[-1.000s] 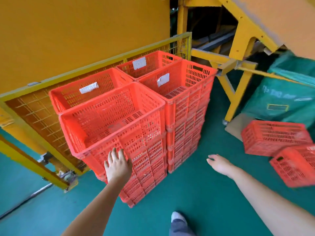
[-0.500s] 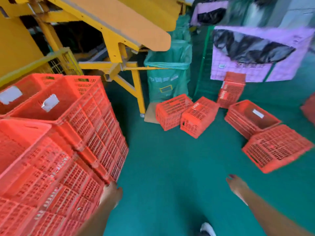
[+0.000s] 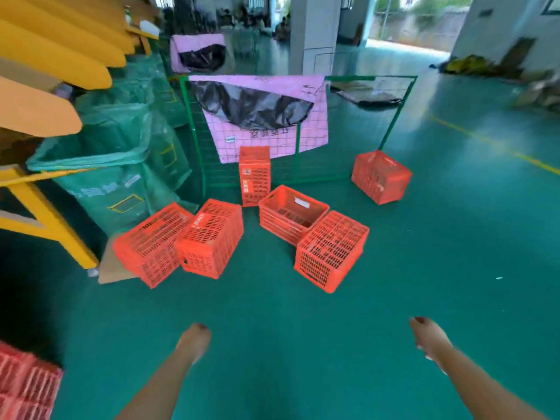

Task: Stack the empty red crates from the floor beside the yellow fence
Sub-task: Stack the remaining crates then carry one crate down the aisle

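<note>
Head view shows me my left hand (image 3: 194,341) and right hand (image 3: 427,338) both free, fingers loose and holding nothing (they are a bit blurred). I think this is because the next pickup lies ahead: the red crates (image 3: 210,237) are scattered on the green floor (image 3: 272,313), well apart from the stack (image 3: 24,386) at lower left.

red slotted crates (image 3: 209,239), teal floor (image 3: 303,328)

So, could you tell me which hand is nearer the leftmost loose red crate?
Left. The left hand hangs short of the leftmost loose red crate, slightly to its right; the right hand is much farther right.
</note>
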